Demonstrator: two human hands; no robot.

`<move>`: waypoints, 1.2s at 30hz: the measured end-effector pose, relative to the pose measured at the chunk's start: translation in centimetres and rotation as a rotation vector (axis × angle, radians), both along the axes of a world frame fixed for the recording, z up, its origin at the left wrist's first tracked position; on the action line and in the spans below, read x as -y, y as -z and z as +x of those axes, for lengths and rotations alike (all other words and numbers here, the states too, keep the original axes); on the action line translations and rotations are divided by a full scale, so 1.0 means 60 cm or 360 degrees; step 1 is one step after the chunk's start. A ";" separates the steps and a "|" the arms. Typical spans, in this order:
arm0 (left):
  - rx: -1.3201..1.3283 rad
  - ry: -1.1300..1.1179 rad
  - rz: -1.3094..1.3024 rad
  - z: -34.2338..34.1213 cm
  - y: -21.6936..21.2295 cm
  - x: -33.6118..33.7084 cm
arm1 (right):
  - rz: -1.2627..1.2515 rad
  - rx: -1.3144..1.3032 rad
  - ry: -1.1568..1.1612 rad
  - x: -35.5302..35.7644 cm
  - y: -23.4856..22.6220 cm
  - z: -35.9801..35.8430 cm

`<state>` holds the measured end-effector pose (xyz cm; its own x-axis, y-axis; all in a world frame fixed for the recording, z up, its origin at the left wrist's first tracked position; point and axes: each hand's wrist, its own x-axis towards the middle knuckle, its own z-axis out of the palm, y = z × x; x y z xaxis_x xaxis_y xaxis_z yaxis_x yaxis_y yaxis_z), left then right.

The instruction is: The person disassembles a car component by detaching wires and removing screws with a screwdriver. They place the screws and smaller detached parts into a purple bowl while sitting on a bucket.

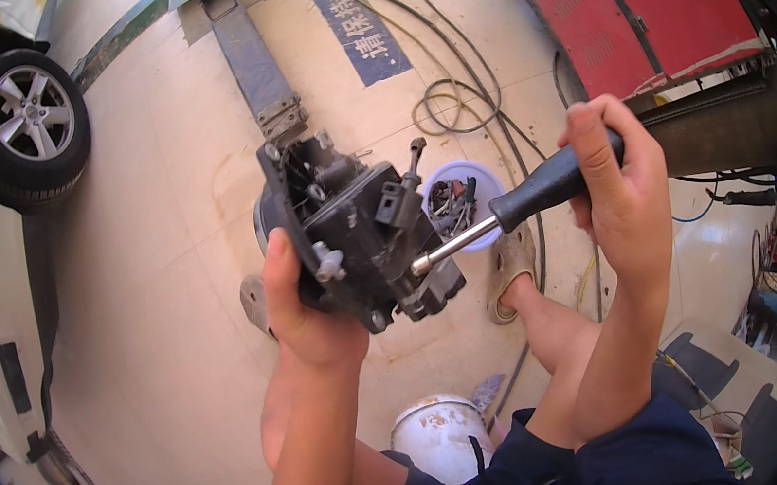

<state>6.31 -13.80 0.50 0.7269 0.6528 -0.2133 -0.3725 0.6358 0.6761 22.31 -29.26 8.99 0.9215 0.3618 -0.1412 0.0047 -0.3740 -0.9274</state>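
Left hand: the left hand [304,308] is closed around the lower left edge of a black plastic-and-metal mechanism [358,237], thumb pressed up its near face, holding it in the air above the floor, between the person's knees.
Right hand: the right hand [616,178] is wrapped tight around the black handle of a screwdriver-style socket driver [512,211], fingers curled over the top of the grip.
Tool axis: the driver runs from upper right down to lower left; its bright metal shaft ends in a small socket tip that sits against the right side of the mechanism, low on the housing.
Key relation: the mechanism lies to the left of the right hand and slightly lower, straight along the shaft's line. The left hand is the one on the part itself; the right only reaches it through the tool.
Mechanism pose: tilted, its long side running from upper left to lower right, with a thin lever poking up at the top right.
Beneath: a pale blue bowl [462,203] of small dark parts stands on the floor, just behind the tool shaft.
Around: tan workshop floor [170,301], a car wheel [24,124] upper left, a red machine cabinet [627,0] upper right, loose cables [458,96] between, and a white bucket [439,437] by the legs.
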 end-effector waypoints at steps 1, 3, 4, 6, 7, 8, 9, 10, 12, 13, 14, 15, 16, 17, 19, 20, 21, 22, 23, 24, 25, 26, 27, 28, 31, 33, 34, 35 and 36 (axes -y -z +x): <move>-0.0074 -0.0167 -0.0003 0.002 0.000 -0.001 | -0.0136 0.0028 0.0014 0.003 0.010 0.006; -0.0094 -0.0226 -0.0095 0.001 0.002 -0.001 | 0.0213 -0.0140 -0.0147 0.020 0.024 0.010; -0.0069 -0.0224 -0.0108 0.000 0.003 0.001 | 0.0406 -0.0218 -0.0249 0.027 0.032 0.012; 0.0023 -0.0093 -0.0134 -0.004 0.005 -0.005 | 0.0573 -0.0112 -0.0429 0.037 0.050 0.019; 0.0012 -0.0081 -0.0141 -0.005 0.007 -0.007 | 0.0683 -0.0086 -0.0545 0.039 0.059 0.023; 0.0001 -0.0065 -0.0144 -0.005 0.008 -0.009 | 0.0834 -0.0049 -0.0654 0.039 0.066 0.025; 0.0014 0.0012 -0.0112 -0.008 0.008 -0.015 | 0.0892 -0.0016 -0.0770 0.036 0.072 0.025; -0.0003 0.0016 -0.0117 -0.009 0.007 -0.019 | 0.0990 0.0028 -0.0881 0.033 0.076 0.025; -0.0037 0.0021 -0.0125 -0.010 0.007 -0.023 | 0.1050 0.0075 -0.0933 0.029 0.075 0.023; -0.0073 -0.0007 -0.0112 -0.009 0.007 -0.024 | 0.1011 0.0079 -0.0869 0.027 0.072 0.022; -0.0111 -0.0031 -0.0100 -0.008 0.007 -0.024 | 0.0913 -0.0058 -0.0834 0.029 0.066 0.021; -0.0124 -0.0044 -0.0071 -0.007 0.008 -0.024 | 0.0807 -0.0372 -0.0668 0.032 0.058 0.023; -0.0181 -0.0059 -0.0066 -0.006 0.009 -0.024 | 0.0622 -0.0464 -0.0510 0.036 0.053 0.019; -0.0213 -0.0062 -0.0046 -0.005 0.010 -0.024 | 0.0327 -0.0504 -0.0497 0.036 0.049 0.027; -0.0183 -0.0010 -0.0042 -0.006 0.011 -0.026 | 0.0325 -0.0457 -0.0404 0.034 0.052 0.025; -0.0119 0.0045 -0.0058 -0.008 0.010 -0.028 | 0.0479 -0.0371 -0.0440 0.030 0.058 0.022; -0.0133 0.0062 -0.0076 -0.008 0.011 -0.029 | 0.0559 -0.0234 -0.0419 0.026 0.065 0.015; -0.0074 0.0075 -0.0065 -0.009 0.010 -0.030 | 0.0628 -0.0101 -0.0394 0.022 0.072 0.010; -0.0094 0.0050 -0.0054 -0.009 0.010 -0.030 | 0.0657 -0.0046 -0.0335 0.018 0.077 0.004; -0.0050 0.0048 -0.0035 -0.008 0.010 -0.029 | 0.0684 0.0008 -0.0275 0.015 0.081 -0.001; -0.0127 0.0032 -0.0039 -0.007 0.010 -0.029 | 0.0720 0.0011 -0.0293 0.017 0.078 0.000; -0.0137 0.0039 -0.0033 -0.005 0.010 -0.029 | 0.0683 -0.0124 -0.0286 0.017 0.075 0.000; -0.0148 0.0045 -0.0027 -0.004 0.010 -0.028 | 0.0655 -0.0311 -0.0358 0.024 0.065 0.008; -0.0152 0.0027 -0.0036 -0.002 0.011 -0.028 | 0.0625 -0.0499 -0.0432 0.031 0.056 0.016; -0.0155 -0.0007 -0.0039 0.003 0.012 -0.024 | 0.0364 -0.0526 -0.0454 0.040 0.051 0.027; -0.0134 0.0012 -0.0012 0.002 0.012 -0.025 | 0.0475 -0.0240 -0.0391 0.035 0.071 0.020; -0.0119 0.0038 -0.0037 0.001 0.012 -0.025 | 0.0601 -0.0051 -0.0357 0.026 0.091 0.012; -0.0088 0.0078 -0.0049 -0.001 0.011 -0.028 | 0.0741 0.0006 -0.0323 0.026 0.099 0.008; -0.0073 0.0109 -0.0055 -0.002 0.011 -0.031 | 0.0715 0.0090 -0.0313 0.025 0.108 0.006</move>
